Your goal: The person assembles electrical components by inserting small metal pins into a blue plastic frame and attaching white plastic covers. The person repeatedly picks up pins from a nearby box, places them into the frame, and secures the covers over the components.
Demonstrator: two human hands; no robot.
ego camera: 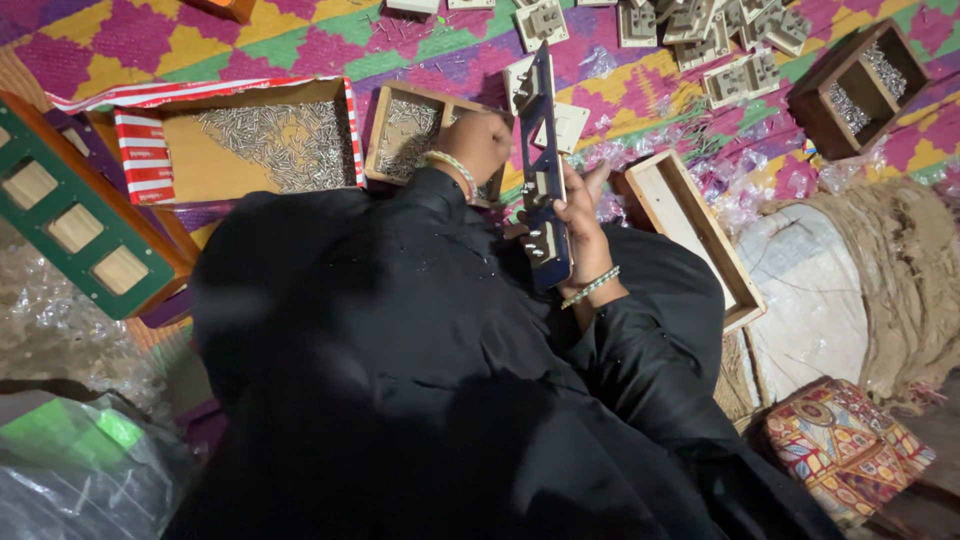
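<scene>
Over the lap, the right hand (578, 222) grasps a long dark blue metal plate (543, 180) upright, while the left hand (480, 140) is clenched at its edge, above a small wooden box of screws (408, 135). Screws may spill if the plate tips. A red-white striped carton (145, 155) lies left.

The left hand (480, 140) is reaching forward with its fingers curled downward, a pale bangle sitting at the wrist. The right hand (578, 215) is gripping from the side, thumb pressing inward, a beaded bracelet circling the black-sleeved wrist.
</scene>
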